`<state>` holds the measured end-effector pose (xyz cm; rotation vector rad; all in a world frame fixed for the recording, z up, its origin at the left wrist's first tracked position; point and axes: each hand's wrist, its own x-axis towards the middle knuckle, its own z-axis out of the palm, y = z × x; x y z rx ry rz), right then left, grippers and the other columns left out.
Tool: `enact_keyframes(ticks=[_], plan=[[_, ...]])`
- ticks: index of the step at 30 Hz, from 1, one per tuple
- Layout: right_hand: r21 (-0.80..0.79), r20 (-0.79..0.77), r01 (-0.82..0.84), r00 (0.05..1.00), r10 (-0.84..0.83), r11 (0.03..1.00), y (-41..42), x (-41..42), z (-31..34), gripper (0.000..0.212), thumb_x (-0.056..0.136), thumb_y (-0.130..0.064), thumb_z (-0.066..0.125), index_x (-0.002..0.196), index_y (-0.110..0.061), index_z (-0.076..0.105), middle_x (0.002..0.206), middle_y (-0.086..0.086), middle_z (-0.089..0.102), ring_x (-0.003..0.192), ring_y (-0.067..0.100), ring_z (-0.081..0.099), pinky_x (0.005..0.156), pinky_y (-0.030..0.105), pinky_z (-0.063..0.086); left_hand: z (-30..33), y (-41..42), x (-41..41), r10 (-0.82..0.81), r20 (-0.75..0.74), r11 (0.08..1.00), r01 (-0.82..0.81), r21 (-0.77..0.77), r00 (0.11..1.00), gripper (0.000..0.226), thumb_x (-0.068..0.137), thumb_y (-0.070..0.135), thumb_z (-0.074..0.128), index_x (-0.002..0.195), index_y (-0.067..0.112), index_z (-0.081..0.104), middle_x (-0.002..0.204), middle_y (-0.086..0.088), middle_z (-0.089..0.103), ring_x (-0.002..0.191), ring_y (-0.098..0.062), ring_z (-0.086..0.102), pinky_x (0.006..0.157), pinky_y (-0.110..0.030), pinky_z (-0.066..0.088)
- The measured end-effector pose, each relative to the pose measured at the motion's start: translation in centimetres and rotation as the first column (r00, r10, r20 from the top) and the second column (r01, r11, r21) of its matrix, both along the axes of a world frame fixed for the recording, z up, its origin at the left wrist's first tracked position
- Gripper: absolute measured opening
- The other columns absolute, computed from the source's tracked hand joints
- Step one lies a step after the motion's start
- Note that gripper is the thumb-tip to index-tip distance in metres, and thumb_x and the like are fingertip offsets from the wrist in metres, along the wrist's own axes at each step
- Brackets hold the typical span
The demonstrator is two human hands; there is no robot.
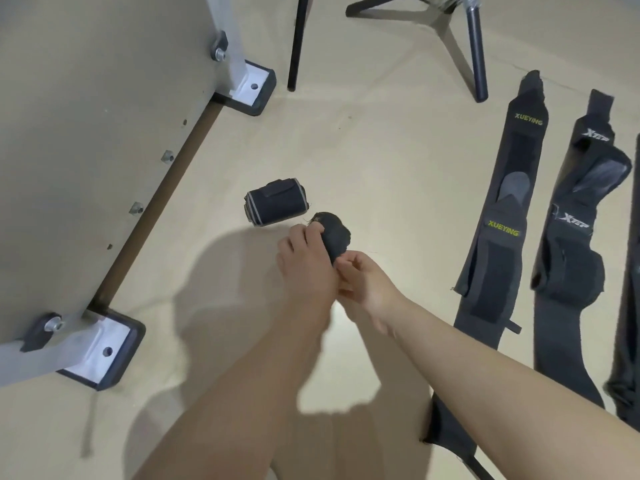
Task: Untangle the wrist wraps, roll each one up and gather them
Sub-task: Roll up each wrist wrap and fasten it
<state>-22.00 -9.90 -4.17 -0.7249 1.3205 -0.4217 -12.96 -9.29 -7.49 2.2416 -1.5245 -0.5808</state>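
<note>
A black rolled wrist wrap (335,233) is held just above the beige floor between both hands. My left hand (304,261) grips its left side, and my right hand (363,278) pinches its near end. A finished roll with grey edging (276,206) lies on the floor just beyond and left of them. Flat on the floor at the right lie an unrolled wrap marked XUEYING (505,216) and one marked XTEP (571,237). Another dark wrap (627,341) shows at the right edge.
A grey panel on a metal frame with black-and-white feet (104,348) fills the left side. A black tripod (474,46) and a thin black leg (298,43) stand at the back. A black strap end (450,441) lies under my right forearm.
</note>
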Motion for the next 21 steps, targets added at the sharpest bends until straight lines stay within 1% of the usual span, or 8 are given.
enact_keyframes(ticks=[3,7,9,11,13,16,19,21], plan=[[0.168,0.014,0.232,0.971,-0.238,0.958,-0.7,-0.6,-0.3,0.023,0.098,-0.026,0.047,0.101,-0.005,0.054,0.083,0.009,0.058,0.060,0.015,0.055,0.053,0.019,0.046,0.6,0.8,-0.2,-0.051,-0.433,0.996,0.076,0.040,0.900,0.038,0.080,0.018,0.066,0.116,0.016,0.054,0.110,0.005,0.051,0.097,-0.010,0.050,0.086,-0.028,0.043],[0.008,-0.360,0.220,0.910,-0.203,0.975,-1.5,-1.7,-2.3,0.049,0.088,-0.033,0.063,0.121,-0.002,0.046,0.104,0.011,0.057,0.086,0.025,0.060,0.074,0.029,0.046,-0.3,2.5,0.8,0.107,-0.546,0.993,-0.114,0.022,0.831,0.052,0.081,0.017,0.067,0.129,0.015,0.047,0.114,0.011,0.046,0.108,-0.012,0.050,0.094,-0.026,0.041],[-0.170,-0.484,0.134,0.852,-0.201,0.976,-1.6,-2.0,-2.8,0.032,0.087,-0.027,0.064,0.111,-0.013,0.049,0.106,0.005,0.055,0.095,0.022,0.057,0.080,0.028,0.044,-0.7,2.6,0.9,0.201,-0.653,0.978,-0.106,0.182,0.730,0.058,0.085,0.014,0.065,0.137,0.018,0.040,0.116,0.012,0.049,0.107,-0.005,0.055,0.092,-0.021,0.042],[-0.190,-0.449,0.130,0.870,-0.204,0.973,-1.3,-2.0,-3.0,0.007,0.090,-0.019,0.059,0.093,-0.014,0.055,0.095,0.006,0.060,0.088,0.025,0.059,0.078,0.031,0.048,-0.9,2.5,0.8,0.161,-0.725,0.983,-0.039,0.182,0.670,0.058,0.086,0.004,0.059,0.139,0.021,0.040,0.120,0.012,0.057,0.104,0.000,0.058,0.089,-0.018,0.043],[-0.095,-0.282,0.187,0.937,-0.207,0.978,-0.7,-1.3,-2.9,0.011,0.093,-0.008,0.051,0.090,-0.011,0.061,0.082,0.010,0.058,0.071,0.025,0.055,0.065,0.028,0.048,-0.9,2.2,1.2,0.143,-0.683,0.988,-0.062,0.141,0.716,0.060,0.087,0.000,0.055,0.140,0.022,0.041,0.129,0.008,0.056,0.113,-0.007,0.056,0.098,-0.023,0.042],[0.009,-0.030,0.156,0.987,-0.155,0.988,-0.6,0.2,-2.6,0.035,0.094,0.003,0.038,0.117,-0.011,0.060,0.075,0.002,0.053,0.058,0.009,0.045,0.053,0.022,0.030,-0.7,1.2,2.8,0.143,-0.541,0.988,-0.091,0.122,0.829,0.057,0.089,0.003,0.051,0.142,0.021,0.040,0.134,0.002,0.053,0.118,-0.015,0.053,0.103,-0.032,0.040],[-0.042,-0.063,-0.008,0.998,0.005,0.999,-1.6,0.3,-2.3,0.041,0.096,-0.004,0.037,0.127,-0.025,0.053,0.088,-0.003,0.058,0.071,0.008,0.049,0.059,0.018,0.037,-0.6,0.3,4.1,0.070,-0.437,0.992,-0.017,0.125,0.897,0.059,0.090,0.008,0.052,0.144,0.022,0.035,0.135,-0.002,0.051,0.118,-0.021,0.051,0.100,-0.031,0.039],[-0.111,-0.208,-0.123,0.973,0.098,0.986,-1.7,-1.1,-2.4,0.039,0.097,-0.012,0.042,0.135,-0.019,0.047,0.107,-0.004,0.057,0.087,0.010,0.053,0.069,0.016,0.042,-0.1,0.3,3.9,-0.061,-0.191,0.991,0.082,0.105,0.980,0.063,0.089,0.013,0.054,0.146,0.022,0.030,0.148,-0.005,0.034,0.132,-0.024,0.036,0.107,-0.034,0.031]])
